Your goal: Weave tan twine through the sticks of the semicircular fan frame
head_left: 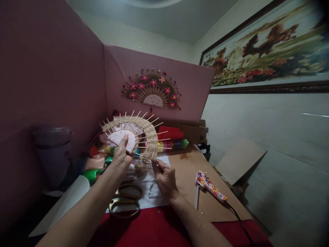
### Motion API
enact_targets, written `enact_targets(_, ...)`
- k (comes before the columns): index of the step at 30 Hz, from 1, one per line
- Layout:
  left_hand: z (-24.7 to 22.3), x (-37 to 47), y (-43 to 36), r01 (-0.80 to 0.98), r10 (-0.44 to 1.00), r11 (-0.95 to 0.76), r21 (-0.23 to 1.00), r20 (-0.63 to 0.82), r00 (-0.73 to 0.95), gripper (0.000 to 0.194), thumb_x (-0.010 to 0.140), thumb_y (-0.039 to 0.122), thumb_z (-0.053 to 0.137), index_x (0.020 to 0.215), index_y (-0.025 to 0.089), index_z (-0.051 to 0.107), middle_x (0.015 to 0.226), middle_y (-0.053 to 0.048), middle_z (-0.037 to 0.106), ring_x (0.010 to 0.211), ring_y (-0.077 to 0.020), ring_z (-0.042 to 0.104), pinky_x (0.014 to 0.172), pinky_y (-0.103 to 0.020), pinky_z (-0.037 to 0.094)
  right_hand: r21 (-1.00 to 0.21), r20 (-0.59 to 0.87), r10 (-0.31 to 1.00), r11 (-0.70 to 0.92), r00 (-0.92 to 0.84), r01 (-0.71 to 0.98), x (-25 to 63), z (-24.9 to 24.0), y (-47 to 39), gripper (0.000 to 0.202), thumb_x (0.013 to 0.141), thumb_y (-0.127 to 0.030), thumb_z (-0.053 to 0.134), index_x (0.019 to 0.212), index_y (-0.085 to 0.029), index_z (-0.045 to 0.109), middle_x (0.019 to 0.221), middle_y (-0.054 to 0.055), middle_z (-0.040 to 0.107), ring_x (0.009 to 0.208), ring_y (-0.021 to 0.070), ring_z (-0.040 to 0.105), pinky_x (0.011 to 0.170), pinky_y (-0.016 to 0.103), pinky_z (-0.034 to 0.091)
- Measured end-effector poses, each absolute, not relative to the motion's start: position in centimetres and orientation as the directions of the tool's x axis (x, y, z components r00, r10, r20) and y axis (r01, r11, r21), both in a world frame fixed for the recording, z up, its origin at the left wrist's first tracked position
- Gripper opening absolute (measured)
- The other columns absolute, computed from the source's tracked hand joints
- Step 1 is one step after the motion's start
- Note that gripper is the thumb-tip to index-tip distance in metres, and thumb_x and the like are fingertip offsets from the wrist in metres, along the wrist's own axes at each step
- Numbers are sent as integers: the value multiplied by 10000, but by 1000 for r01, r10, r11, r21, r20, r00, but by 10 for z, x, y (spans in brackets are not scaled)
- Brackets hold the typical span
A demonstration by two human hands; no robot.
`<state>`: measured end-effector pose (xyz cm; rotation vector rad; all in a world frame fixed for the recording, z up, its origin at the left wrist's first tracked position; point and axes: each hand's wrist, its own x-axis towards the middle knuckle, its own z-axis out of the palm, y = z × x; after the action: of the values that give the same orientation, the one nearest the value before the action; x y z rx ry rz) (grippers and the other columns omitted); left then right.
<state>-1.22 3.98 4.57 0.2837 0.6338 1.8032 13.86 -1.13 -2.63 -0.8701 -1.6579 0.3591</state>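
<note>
Clear cardboard (186, 193) between right hand (166, 180), glue gun (210, 187); scissors (123, 200) obstruct left.

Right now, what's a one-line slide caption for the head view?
Left hand holds the woven fan by its pale centre; right hand at its lower edge.

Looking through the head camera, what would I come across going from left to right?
Grey container, green packet, left hand holding the woven fan, right hand, flowery glue gun.

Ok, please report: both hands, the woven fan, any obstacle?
Left hand holding woven fan by its pale centre. Right hand at lower end of band, grip unclear. No clear obstruction; twine bundle, scissors nearby.
</note>
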Motion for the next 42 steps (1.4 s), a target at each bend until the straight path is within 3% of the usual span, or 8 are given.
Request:
enact_targets(7,39,-12,31,-849,960,-120,514,-158,-231,195,734,34,567,883,144,627,667,-19,668,548,-123,626,513,-215,522,-587,731,680,668,-56,457,144,-23,-10,250,859,-264,446,683,-177,599,658,21,576,614,123,507,602,230,385)
enact_targets(16,39,-23,29,-857,955,-160,490,-143,-260,167,762,37,537,867,140,617,632,-8,666,507,-115,613,498,-209,520,-424,778,585,758,-229,496,143,-24,-21,224,834,-175,416,624,-185,495,590,6,486,562,113,461,570,227,350)
enact_targets(24,40,-27,29,-845,958,-174,505,-110,-263,177,777,51,528,914,120,616,608,-13,663,480,-109,600,486,-205,512,-418,753,596,761,-280,496,144,-23,-30,249,860,-220,424,638,-189,533,534,-12,471,498,87,426,533,208,337)
enact_targets(34,40,-21,26,-848,943,-203,491,-134,-303,249,753,27,536,966,126,619,632,-6,669,496,-103,603,493,-187,510,-450,743,606,767,-284,457,144,-26,-21,259,859,-232,412,742,-190,639,670,53,626,650,149,591,649,241,434)
enact_targets(42,34,-21,22,-859,981,-86,504,-109,-163,149,766,90,548,894,106,622,679,-62,684,561,-153,641,537,-250,543,-457,720,637,733,-274,504,145,-29,-21,275,870,-292,429,828,-199,684,650,62,647,615,162,598,617,251,443)
